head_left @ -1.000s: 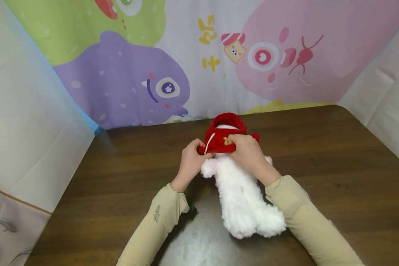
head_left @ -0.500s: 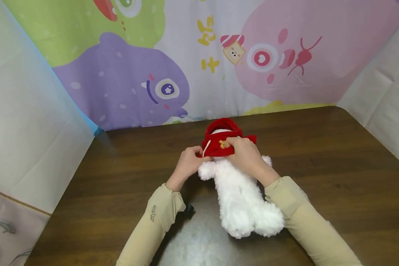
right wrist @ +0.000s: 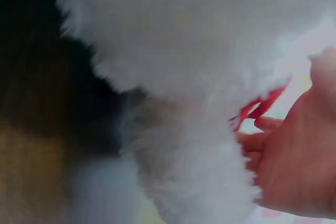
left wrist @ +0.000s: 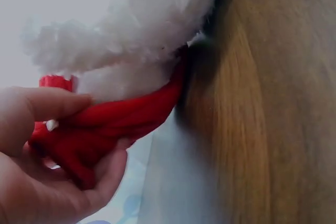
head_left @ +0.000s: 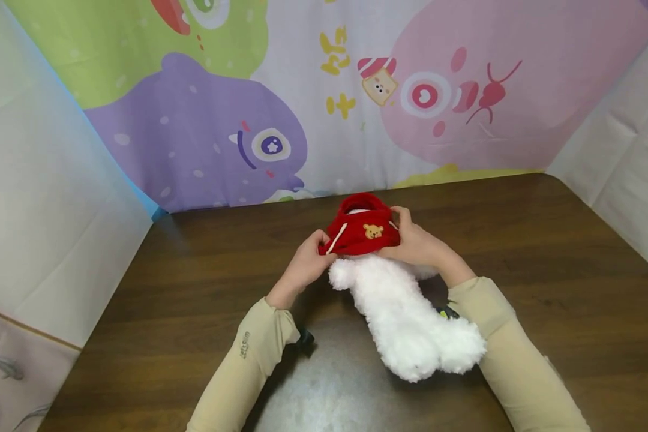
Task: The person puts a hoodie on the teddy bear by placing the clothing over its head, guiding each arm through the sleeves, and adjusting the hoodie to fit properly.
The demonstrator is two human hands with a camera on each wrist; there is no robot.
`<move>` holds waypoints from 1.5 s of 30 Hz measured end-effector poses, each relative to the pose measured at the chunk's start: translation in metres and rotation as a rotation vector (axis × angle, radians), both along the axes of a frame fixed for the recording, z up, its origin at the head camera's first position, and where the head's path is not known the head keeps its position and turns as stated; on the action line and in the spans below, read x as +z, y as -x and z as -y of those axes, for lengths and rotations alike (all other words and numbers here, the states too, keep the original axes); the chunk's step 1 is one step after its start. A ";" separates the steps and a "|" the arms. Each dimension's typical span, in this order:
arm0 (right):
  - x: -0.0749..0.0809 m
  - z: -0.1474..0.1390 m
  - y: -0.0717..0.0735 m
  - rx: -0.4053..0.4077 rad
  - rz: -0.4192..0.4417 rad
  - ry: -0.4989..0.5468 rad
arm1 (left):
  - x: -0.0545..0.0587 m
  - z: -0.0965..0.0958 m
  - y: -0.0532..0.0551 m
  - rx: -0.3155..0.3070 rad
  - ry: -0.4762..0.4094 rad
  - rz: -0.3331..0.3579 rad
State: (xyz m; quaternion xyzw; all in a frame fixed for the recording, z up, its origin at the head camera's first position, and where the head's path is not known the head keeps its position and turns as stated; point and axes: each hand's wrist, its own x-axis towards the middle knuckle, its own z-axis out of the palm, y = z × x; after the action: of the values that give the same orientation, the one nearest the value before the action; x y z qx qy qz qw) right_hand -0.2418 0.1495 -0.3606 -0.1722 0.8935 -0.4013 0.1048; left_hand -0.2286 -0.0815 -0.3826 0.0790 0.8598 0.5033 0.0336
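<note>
Pinching red garment (head_left: pixel 358 237) around white plush (head_left: pixel 402 318), left grip (head_left: pixel 305 262) and right grip (head_left: pixel 417 241) closed

garment (head_left: pixel 356 238): red, tan bear motif (head_left: pixel 374 231), white cords (head_left: pixel 336 238) | plush toy (head_left: pixel 399 312): white | tabletop (head_left: pixel 194 270): brown wood grain | sleeves (head_left: pixel 518 354): beige | backdrop (head_left: pixel 351 144): green, purple, pink cartoon creatures (head_left: pixel 216 129)

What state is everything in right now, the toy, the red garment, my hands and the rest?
White plush toy: legs toward you, torso uncovered.
Red garment: round the toy's upper end, above its torso.
Bear patch: facing up, fully visible.
Left hand: pinching the garment's edge.
Right hand: gripping the garment's other side.
Printed backdrop: hanging behind the table.
</note>
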 end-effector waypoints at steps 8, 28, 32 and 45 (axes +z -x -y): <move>-0.008 0.007 0.001 -0.064 0.052 0.030 | 0.004 0.002 0.000 0.084 -0.066 -0.153; -0.009 0.028 -0.008 -0.239 -0.090 0.313 | 0.016 0.013 0.003 0.152 -0.103 -0.219; -0.010 0.027 -0.007 -0.282 -0.095 0.411 | 0.017 0.013 0.002 0.145 -0.067 -0.235; -0.013 0.032 -0.008 -0.445 -0.169 0.501 | 0.021 0.011 0.000 -0.103 0.054 -0.139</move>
State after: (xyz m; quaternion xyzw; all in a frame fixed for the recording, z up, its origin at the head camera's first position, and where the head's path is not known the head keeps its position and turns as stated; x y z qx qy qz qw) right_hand -0.2340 0.1179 -0.3734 -0.0258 0.7882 -0.6058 -0.1052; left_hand -0.2284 -0.0922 -0.3621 0.1569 0.8682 0.4707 0.0020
